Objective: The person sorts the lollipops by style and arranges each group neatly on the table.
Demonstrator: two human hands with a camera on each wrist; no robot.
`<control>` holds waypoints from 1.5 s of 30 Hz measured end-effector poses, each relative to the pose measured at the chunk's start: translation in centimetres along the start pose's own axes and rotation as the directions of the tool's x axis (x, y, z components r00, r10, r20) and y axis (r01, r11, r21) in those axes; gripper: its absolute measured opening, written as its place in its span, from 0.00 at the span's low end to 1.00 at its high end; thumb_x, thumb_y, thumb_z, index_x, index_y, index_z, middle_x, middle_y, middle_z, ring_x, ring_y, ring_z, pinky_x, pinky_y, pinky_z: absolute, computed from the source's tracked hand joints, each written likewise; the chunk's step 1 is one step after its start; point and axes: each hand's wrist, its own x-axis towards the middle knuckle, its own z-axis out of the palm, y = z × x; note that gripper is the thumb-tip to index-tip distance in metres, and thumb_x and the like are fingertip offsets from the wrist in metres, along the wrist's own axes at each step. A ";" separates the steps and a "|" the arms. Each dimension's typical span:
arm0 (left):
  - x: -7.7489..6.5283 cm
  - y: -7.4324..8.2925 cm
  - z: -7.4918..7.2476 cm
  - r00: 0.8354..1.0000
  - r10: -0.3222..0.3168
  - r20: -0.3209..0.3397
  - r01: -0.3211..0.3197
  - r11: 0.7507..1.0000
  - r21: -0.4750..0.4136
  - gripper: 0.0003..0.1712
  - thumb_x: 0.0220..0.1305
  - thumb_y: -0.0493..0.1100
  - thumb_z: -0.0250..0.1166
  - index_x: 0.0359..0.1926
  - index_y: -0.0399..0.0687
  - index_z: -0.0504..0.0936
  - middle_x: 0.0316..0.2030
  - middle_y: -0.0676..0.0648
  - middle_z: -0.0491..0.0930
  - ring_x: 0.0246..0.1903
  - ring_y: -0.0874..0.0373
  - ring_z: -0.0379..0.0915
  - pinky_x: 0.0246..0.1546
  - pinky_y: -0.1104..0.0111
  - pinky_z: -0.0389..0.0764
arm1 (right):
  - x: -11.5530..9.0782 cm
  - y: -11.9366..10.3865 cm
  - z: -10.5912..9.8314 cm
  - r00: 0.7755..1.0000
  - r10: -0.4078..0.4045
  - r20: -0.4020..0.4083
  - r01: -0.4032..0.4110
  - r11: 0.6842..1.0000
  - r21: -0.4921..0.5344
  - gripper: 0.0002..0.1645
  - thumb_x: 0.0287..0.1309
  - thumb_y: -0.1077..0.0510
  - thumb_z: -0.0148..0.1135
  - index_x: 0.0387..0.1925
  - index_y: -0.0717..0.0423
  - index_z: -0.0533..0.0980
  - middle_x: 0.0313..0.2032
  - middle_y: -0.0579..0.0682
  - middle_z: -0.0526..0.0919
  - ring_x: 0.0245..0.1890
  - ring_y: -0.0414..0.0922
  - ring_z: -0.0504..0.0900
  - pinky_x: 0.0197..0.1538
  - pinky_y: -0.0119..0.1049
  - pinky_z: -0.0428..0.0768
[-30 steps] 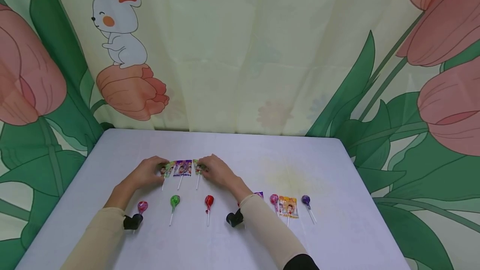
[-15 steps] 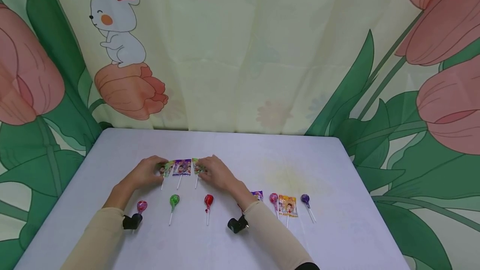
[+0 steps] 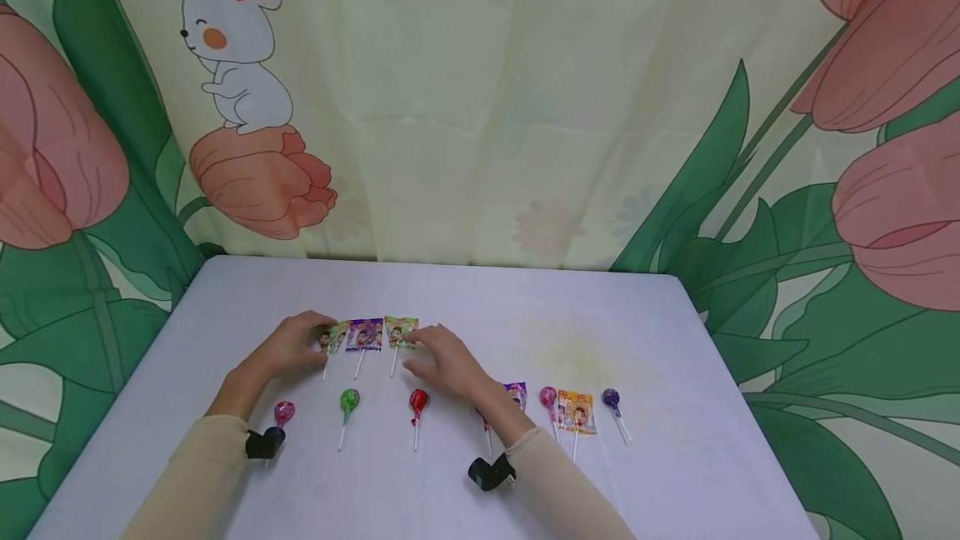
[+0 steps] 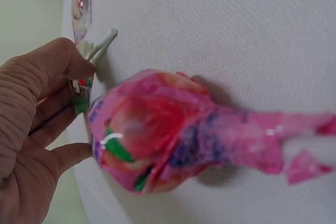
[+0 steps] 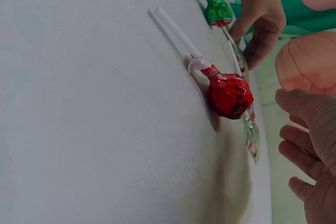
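My left hand [image 3: 294,344] curls round a flat green-wrapped lollipop [image 3: 337,338] at the left end of the back row, thumb and fingers at its wrapper. A purple-wrapped lollipop [image 3: 365,335] lies beside it, followed by another green-wrapped lollipop [image 3: 399,329]. My right hand [image 3: 448,363] is just right of that last one, fingers spread and holding nothing. In the right wrist view a gap shows between its fingertips and the wrapper. A pink ball lollipop [image 4: 152,124] looms large in the left wrist view, below the left hand's work.
Nearer me lie a green ball lollipop [image 3: 349,401] and a red ball lollipop [image 3: 418,401]. Further right are a pink lollipop [image 3: 549,398], an orange packet lollipop [image 3: 577,413] and a dark purple lollipop [image 3: 612,400]. My right forearm partly covers another purple packet [image 3: 517,393].
My right hand has let go of the right green-wrapped lollipop and drawn back toward me and to the right, uncovering its wrapper. The left hand has stayed in place.
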 end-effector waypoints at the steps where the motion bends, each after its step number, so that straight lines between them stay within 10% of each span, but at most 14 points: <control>1: 0.0 0.0 0.0 1.000 0.002 -0.001 -0.002 1.000 0.001 0.35 0.55 0.34 0.75 0.63 0.30 0.75 0.59 0.31 0.77 0.63 0.31 0.68 0.66 0.38 0.69 | -0.3 0.0 0.0 1.000 0.004 -0.006 -0.004 1.000 0.008 0.25 0.68 0.53 0.66 0.63 0.54 0.77 0.61 0.51 0.82 0.67 0.49 0.75 0.76 0.47 0.63; 45: -0.2 0.2 -0.3 1.000 0.024 0.003 -0.024 1.000 -0.005 0.34 0.54 0.33 0.75 0.62 0.27 0.75 0.58 0.30 0.77 0.62 0.31 0.70 0.65 0.39 0.70 | -10.4 -0.1 -0.7 0.985 -0.037 -0.170 0.052 0.995 0.080 0.28 0.63 0.56 0.70 0.63 0.57 0.76 0.60 0.48 0.82 0.65 0.49 0.77 0.75 0.56 0.62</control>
